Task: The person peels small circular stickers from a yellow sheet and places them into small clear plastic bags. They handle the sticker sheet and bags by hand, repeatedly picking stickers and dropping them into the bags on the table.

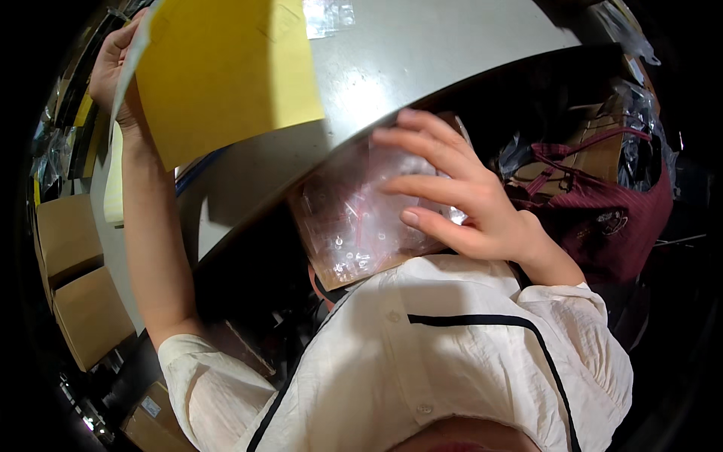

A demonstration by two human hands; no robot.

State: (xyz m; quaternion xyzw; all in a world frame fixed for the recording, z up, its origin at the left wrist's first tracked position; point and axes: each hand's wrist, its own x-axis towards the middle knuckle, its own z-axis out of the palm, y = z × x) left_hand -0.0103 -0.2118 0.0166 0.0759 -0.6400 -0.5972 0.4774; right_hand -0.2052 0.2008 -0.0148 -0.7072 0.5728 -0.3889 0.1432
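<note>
My left hand is raised at the upper left, its fingers closed on the edge of a large yellow sheet. The sheet slants over the table, and a pale underside shows along its left edge. My right hand has its fingers spread, slightly blurred, above an open cardboard box between my body and the table edge. Clear plastic bags with reddish lines fill that box. Whether the right fingertips touch the bags I cannot tell.
The grey-white table has a curved-looking front edge. On it lies a small clear bag beside the yellow sheet. A burgundy cloth bag hangs at the right. Cardboard boxes stand at the left.
</note>
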